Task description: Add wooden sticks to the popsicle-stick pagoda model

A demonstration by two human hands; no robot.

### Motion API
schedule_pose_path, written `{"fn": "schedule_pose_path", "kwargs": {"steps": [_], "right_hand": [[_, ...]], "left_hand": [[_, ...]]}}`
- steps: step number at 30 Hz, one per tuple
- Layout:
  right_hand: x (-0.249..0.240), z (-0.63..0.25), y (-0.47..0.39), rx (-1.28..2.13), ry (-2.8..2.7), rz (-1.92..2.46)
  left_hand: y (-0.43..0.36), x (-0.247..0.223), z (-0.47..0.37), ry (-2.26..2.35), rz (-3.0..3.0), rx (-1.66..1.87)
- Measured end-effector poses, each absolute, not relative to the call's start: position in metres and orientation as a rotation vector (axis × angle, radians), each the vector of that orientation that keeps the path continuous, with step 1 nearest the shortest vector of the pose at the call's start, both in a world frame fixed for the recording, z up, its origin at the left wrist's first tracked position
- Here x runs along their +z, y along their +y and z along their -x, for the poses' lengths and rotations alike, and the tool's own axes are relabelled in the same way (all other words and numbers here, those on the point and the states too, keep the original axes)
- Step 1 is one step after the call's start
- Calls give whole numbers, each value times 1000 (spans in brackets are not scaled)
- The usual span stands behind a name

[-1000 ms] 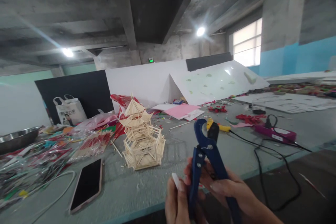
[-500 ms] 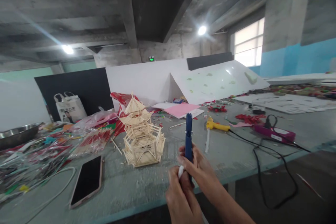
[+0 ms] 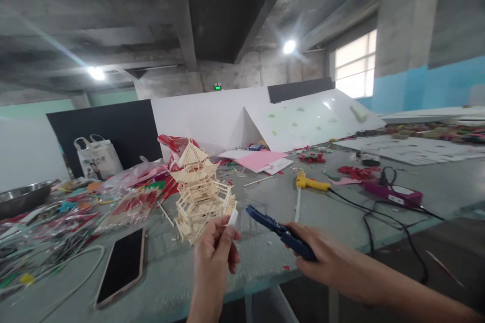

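Observation:
My left hand (image 3: 215, 252) pinches a small white strip (image 3: 233, 218) between thumb and fingers, in front of the lower right of a pagoda model made of thin wooden sticks (image 3: 202, 189). My right hand (image 3: 318, 257) is wrapped round the rear of a long dark blue hand tool (image 3: 282, 234). The tool points up and left, towards the white strip, with a gap between them. Its exact kind I cannot make out. The model stands upright on the table, partly hidden behind my left hand.
A phone (image 3: 121, 267) lies left on the table (image 3: 159, 282), near plastic-wrapped sticks (image 3: 131, 204) and a metal bowl (image 3: 25, 197). To the right are a yellow glue gun (image 3: 312, 183), a purple power strip (image 3: 392, 193) and black cables. Pink paper (image 3: 261, 160) lies behind.
My hands have moved apart. The left has gone left and up with the white strip; the right has moved right, and the blue tool has swung from upright to pointing up-left.

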State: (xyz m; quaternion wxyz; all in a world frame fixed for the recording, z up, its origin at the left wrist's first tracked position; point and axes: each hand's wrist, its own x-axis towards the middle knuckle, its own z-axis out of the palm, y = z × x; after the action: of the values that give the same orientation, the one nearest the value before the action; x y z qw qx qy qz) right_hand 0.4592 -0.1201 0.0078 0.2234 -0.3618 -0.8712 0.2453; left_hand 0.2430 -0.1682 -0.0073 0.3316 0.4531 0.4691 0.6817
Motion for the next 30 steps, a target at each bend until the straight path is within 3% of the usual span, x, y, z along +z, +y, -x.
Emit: {"fn": "schedule_pose_path", "kwargs": {"steps": [15, 18, 24, 30], "right_hand": [[1, -442, -116, 721, -2398, 903], [3, -442, -113, 917, -2368, 926], [9, -444, -106, 1666, -2168, 753], [13, -441, -108, 1632, -2172, 770]], "left_hand": [[-170, -6, -242, 1117, -1169, 1873], [-169, -6, -243, 1108, -1156, 1867], [-168, -2, -244, 1104, -1114, 1889], [-164, -2, -249, 1124, -1115, 1884]]}}
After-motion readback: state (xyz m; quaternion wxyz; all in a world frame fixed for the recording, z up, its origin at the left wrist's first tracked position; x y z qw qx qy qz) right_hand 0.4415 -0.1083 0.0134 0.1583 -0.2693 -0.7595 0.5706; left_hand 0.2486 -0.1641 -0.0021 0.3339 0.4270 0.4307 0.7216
